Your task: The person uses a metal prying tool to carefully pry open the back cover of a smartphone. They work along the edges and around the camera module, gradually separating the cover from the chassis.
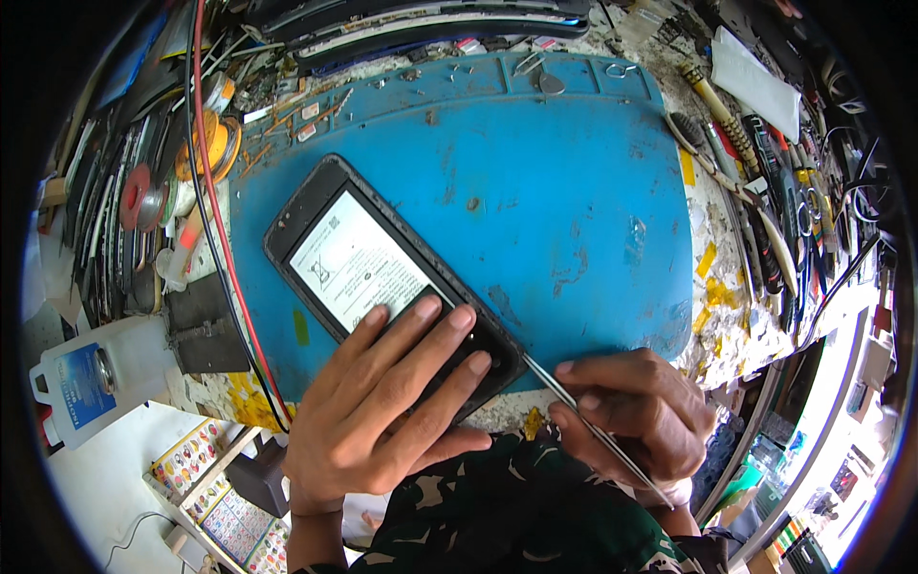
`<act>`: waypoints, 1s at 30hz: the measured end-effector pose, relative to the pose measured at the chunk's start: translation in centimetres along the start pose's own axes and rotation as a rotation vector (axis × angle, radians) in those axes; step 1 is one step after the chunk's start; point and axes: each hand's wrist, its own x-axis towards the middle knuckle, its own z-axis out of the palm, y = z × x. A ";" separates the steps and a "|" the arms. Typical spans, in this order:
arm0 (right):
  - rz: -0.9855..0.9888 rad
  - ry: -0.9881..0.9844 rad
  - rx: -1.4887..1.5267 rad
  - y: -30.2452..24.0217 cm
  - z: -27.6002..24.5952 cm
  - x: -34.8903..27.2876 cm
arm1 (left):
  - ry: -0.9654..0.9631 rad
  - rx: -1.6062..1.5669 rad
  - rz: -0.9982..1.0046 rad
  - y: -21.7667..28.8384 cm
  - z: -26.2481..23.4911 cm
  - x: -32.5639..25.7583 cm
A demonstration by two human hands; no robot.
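Observation:
A black phone lies back-up on a blue work mat, its rear open and showing a white battery label. My left hand presses flat on the phone's near end, fingers spread over it. My right hand pinches a thin metal pry tool. The tool's tip touches the phone's near right corner.
Screwdrivers, tweezers and brushes crowd the bench right of the mat. Solder spools and red and black cables lie at the left. A white plastic bottle stands at the lower left. Dark devices are stacked at the back.

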 end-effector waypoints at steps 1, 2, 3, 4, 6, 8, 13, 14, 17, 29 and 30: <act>0.010 -0.004 -0.021 0.0 -0.1 0.1 | 0.006 0.001 -0.008 0.0 0.1 0.0; -0.008 -0.016 -0.014 -0.1 -0.1 0.2 | 0.014 0.009 -0.016 0.1 0.2 -0.1; -0.010 -0.030 -0.023 -0.1 -0.1 0.3 | 0.010 0.007 -0.021 0.1 0.2 -0.1; -0.010 -0.044 -0.030 -0.1 -0.1 0.4 | 0.002 0.011 -0.025 0.1 0.2 -0.2; -0.029 -0.075 -0.067 -0.1 -0.1 0.5 | -0.005 0.018 -0.028 0.1 0.2 -0.2; -0.013 -0.064 -0.030 -0.1 -0.1 0.6 | -0.004 0.011 -0.020 0.0 0.2 -0.2; -0.007 -0.068 -0.036 -0.1 0.0 0.7 | -0.019 0.007 0.007 -0.3 -0.1 -0.1; -0.017 -0.059 -0.040 -0.1 0.0 0.7 | -0.024 0.005 0.008 -0.3 -0.1 -0.2; -0.031 -0.074 -0.039 0.0 0.0 0.9 | -0.029 0.008 0.011 -0.3 -0.1 -0.2; -0.064 -0.056 -0.080 0.2 0.3 1.0 | -0.040 0.012 0.055 -0.7 -0.3 0.1; -0.056 -0.062 -0.068 0.2 0.3 1.0 | -0.035 0.012 0.060 -0.7 -0.3 0.2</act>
